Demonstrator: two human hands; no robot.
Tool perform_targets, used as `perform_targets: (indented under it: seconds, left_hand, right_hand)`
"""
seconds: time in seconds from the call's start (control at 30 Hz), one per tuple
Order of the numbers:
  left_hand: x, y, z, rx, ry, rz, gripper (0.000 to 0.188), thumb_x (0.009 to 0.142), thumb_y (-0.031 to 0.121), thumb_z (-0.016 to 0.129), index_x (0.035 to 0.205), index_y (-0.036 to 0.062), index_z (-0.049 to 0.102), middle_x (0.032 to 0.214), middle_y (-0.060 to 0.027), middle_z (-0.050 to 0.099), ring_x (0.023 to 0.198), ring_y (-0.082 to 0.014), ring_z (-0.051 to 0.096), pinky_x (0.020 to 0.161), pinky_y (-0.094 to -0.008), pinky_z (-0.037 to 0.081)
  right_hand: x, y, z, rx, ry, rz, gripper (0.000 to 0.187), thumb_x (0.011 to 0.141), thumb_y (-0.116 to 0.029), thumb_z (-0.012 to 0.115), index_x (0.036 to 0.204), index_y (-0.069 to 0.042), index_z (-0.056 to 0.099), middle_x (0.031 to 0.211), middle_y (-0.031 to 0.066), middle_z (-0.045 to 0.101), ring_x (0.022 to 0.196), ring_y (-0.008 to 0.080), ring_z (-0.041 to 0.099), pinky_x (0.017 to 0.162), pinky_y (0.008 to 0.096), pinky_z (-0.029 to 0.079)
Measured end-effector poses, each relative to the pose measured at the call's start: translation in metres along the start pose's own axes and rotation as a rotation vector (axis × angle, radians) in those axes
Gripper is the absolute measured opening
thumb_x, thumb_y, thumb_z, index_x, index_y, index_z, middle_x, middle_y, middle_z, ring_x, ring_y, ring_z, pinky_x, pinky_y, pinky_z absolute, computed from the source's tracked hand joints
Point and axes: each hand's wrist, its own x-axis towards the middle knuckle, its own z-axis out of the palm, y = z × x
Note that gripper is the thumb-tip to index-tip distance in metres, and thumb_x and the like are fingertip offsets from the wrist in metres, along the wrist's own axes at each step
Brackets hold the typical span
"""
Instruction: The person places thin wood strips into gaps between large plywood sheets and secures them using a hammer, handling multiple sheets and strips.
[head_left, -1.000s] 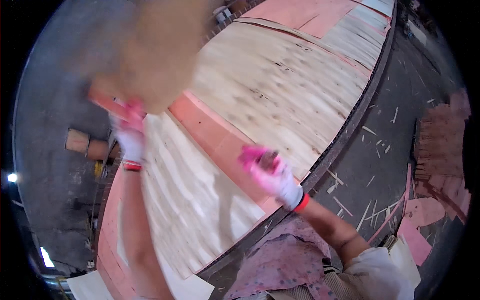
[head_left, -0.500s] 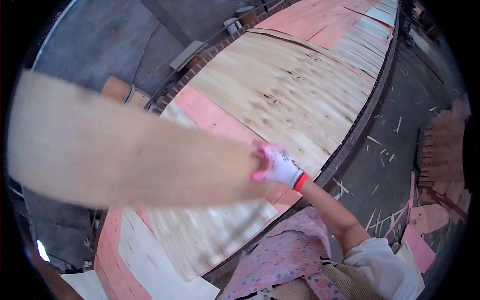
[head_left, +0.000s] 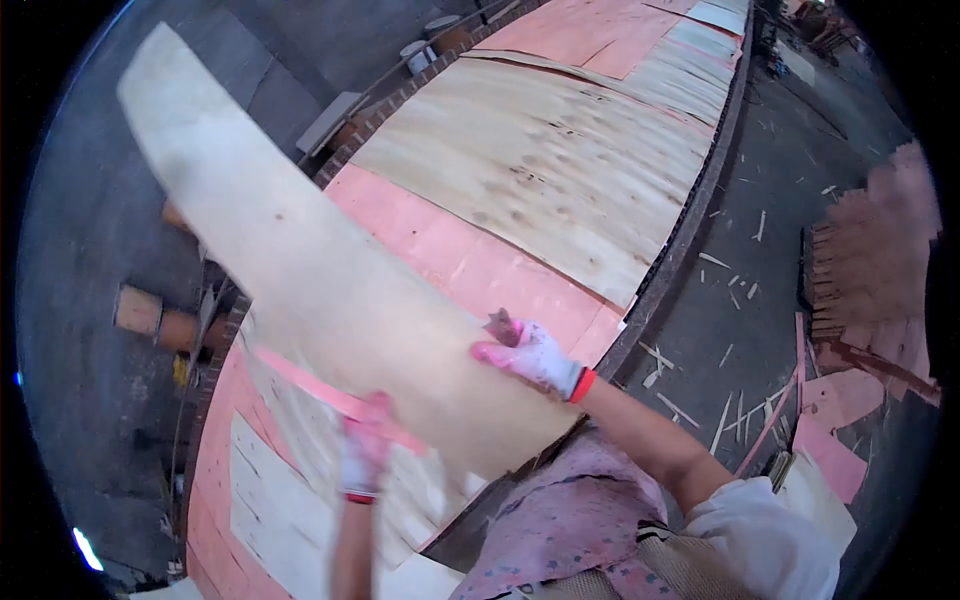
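Note:
A long pale veneer sheet (head_left: 330,290) rises at a slant from near my apron toward the upper left, its far end lifted above the table. My right hand (head_left: 535,358), in a white glove with pink fingers, grips its right edge near the close end. A small dark brown piece (head_left: 502,326) sticks out at those fingers; its kind I cannot make out. My left hand (head_left: 367,445), gloved alike and slightly blurred, is closed around a narrow pink veneer strip (head_left: 305,380), below the pale sheet's lower edge.
Pale veneer sheets (head_left: 540,170) and pink sheets (head_left: 450,245) cover the long, dark-edged table. On the floor at right lie wood splinters (head_left: 715,260), pink scraps (head_left: 830,455) and a stack of reddish boards (head_left: 870,270). Buckets (head_left: 415,55) stand beyond the table.
The pale sheet's far end has swung up and its near end has come closer to me. My left hand has come into view at the pink strip. The view has shifted slightly.

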Motion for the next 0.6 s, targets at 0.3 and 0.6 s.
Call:
perform_targets:
  seconds: [0.3,0.6]
  left_hand:
    - [-0.016,-0.129,0.042,-0.263,0.266,-0.2,0.013,0.09,0.026,0.056,0.081,0.0172,0.05,0.069,0.0028,0.043,0.059,-0.0075,0.04,0.054,-0.0238,0.032]
    - [0.098,-0.246,0.07,0.021,0.41,-0.259,0.022,0.082,0.021,0.069,0.078,0.0145,0.048,0.06,0.005,0.041,0.047,-0.0093,0.037,0.042,-0.0277,0.026]
  right_hand:
    - [-0.148,0.078,-0.057,-0.398,0.105,0.302,0.036,0.079,-0.025,0.076,0.101,0.001,0.065,0.082,0.0,0.063,0.071,0.0086,0.059,0.061,0.0239,0.051]
    - [-0.075,0.105,-0.134,-0.262,0.503,0.127,0.022,0.078,-0.015,0.075,0.088,0.001,0.063,0.075,0.0011,0.06,0.056,0.0092,0.056,0.048,0.0237,0.048]
